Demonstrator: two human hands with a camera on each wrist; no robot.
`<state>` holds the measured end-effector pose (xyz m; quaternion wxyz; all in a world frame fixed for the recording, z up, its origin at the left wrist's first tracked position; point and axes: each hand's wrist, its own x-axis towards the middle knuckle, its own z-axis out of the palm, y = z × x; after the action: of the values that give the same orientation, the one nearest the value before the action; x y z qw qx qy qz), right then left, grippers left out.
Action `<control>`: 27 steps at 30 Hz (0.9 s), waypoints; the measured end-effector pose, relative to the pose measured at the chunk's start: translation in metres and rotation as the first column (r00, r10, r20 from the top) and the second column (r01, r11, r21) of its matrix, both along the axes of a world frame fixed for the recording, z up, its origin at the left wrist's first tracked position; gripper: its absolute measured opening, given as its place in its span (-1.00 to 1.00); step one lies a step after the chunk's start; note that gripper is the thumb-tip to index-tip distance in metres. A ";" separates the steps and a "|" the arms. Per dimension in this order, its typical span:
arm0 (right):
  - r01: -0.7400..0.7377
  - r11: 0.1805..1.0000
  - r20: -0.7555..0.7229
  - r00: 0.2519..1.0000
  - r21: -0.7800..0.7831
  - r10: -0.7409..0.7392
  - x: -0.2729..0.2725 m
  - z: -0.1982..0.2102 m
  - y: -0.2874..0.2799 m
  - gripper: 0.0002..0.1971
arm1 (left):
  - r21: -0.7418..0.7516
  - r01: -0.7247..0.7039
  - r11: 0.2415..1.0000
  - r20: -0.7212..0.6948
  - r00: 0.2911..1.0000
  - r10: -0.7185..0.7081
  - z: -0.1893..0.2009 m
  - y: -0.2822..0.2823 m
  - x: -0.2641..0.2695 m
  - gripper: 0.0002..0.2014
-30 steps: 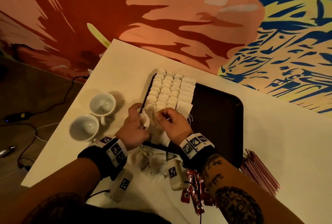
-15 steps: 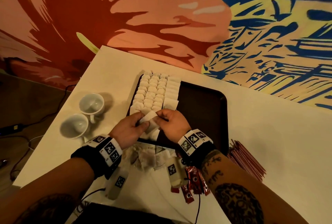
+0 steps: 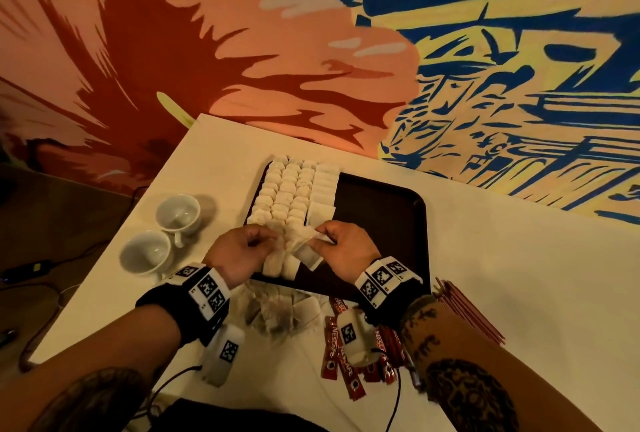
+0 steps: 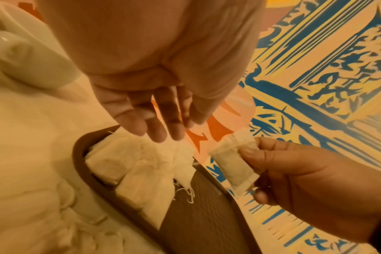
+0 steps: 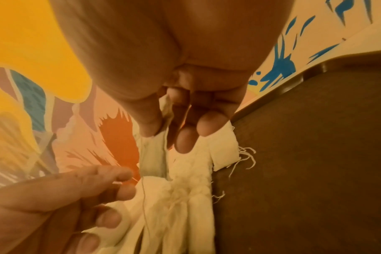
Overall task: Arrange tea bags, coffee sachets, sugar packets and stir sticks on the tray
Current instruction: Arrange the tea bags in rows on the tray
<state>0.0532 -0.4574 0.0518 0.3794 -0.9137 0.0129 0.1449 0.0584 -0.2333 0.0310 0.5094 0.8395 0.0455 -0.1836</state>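
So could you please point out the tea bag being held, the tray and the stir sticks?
tea bag (image 4: 234, 165), left wrist view, middle of the pouch.
tray (image 3: 381, 209), head view, bare dark floor.
stir sticks (image 3: 471, 313), head view, middle of the red bundle.

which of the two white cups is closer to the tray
The farther cup, beside the tray at its left edge. The other cup sits nearer the person and farther left, away from the tray.

We can't really see the coffee sachets (image 3: 341, 355); the right wrist covers most. Our forearms hide part of the loose tea bags (image 3: 277, 313), and the worktop (image 3: 519, 275) runs off frame.
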 end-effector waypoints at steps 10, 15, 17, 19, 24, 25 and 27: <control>-0.152 0.958 -0.192 0.976 -0.245 0.105 0.014 -0.019 -0.021 -0.79 | 0.299 -0.115 0.947 -0.127 0.979 0.159 -0.051 0.029 0.039 -0.76; -0.238 0.934 -0.274 0.948 -0.266 0.164 0.026 -0.030 -0.021 -0.75 | 0.370 -0.050 0.928 -0.150 0.982 0.113 -0.067 0.038 0.051 -0.72; -0.245 0.935 -0.299 0.940 -0.255 0.164 0.031 -0.035 -0.020 -0.76 | 0.410 -0.001 0.912 -0.158 0.985 0.072 -0.070 0.041 0.055 -0.70; -0.238 0.933 -0.306 0.940 -0.271 0.150 0.036 -0.041 -0.019 -0.79 | 0.427 0.038 0.903 -0.168 0.985 0.038 -0.069 0.042 0.057 -0.69; -0.187 0.935 -0.289 0.953 -0.302 0.097 0.049 -0.051 -0.021 -0.83 | 0.405 0.084 0.911 -0.189 0.982 -0.006 -0.067 0.041 0.060 -0.72; -0.175 0.938 -0.290 0.953 -0.299 0.086 0.052 -0.052 -0.022 -0.82 | 0.391 0.076 0.917 -0.184 0.983 -0.003 -0.068 0.041 0.061 -0.74; -0.151 0.945 -0.294 0.954 -0.292 0.062 0.057 -0.055 -0.020 -0.79 | 0.375 0.078 0.924 -0.179 0.984 -0.010 -0.069 0.042 0.063 -0.75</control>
<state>0.1102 -0.4775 -0.0032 0.2168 -0.9315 0.0393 0.2894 0.1210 -0.1914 -0.0376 0.3265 0.9039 0.1058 -0.2553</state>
